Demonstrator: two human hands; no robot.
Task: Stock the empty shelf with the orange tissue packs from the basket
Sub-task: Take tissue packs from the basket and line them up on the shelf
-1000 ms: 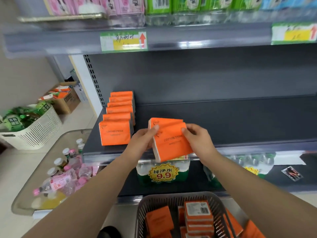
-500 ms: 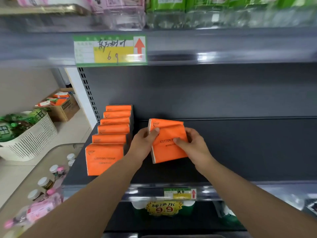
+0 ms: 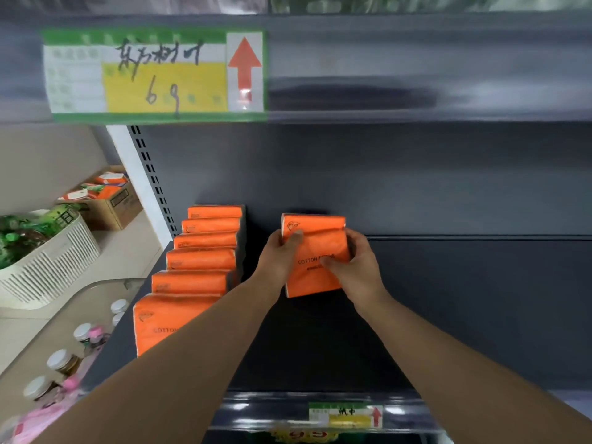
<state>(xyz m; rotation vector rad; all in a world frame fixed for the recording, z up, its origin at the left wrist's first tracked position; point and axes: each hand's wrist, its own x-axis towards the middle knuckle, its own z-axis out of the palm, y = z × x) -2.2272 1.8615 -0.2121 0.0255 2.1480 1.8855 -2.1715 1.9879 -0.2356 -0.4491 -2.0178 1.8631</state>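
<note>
An orange tissue pack (image 3: pixel 315 248) stands upright deep on the dark shelf (image 3: pixel 448 299), near the back wall. My left hand (image 3: pixel 280 254) grips its left edge with the thumb on the front. On the other side my right hand (image 3: pixel 354 265) holds its right edge, thumb across the printed face. To the left, a row of several orange tissue packs (image 3: pixel 198 267) runs from the back of the shelf to its front edge. The basket is out of view.
The shelf above carries a green and yellow price tag (image 3: pixel 153 73). A white basket of green goods (image 3: pixel 48 257) and a cardboard box (image 3: pixel 109 200) sit on the floor at left. Bottles (image 3: pixel 61 360) lie on a low stand at lower left. A small price tag (image 3: pixel 346 415) marks the shelf's front rail.
Both hands have carried the pack from the shelf's front edge deeper toward the back wall, and it now stands more upright. The view has moved closer and the basket has dropped out of sight.
</note>
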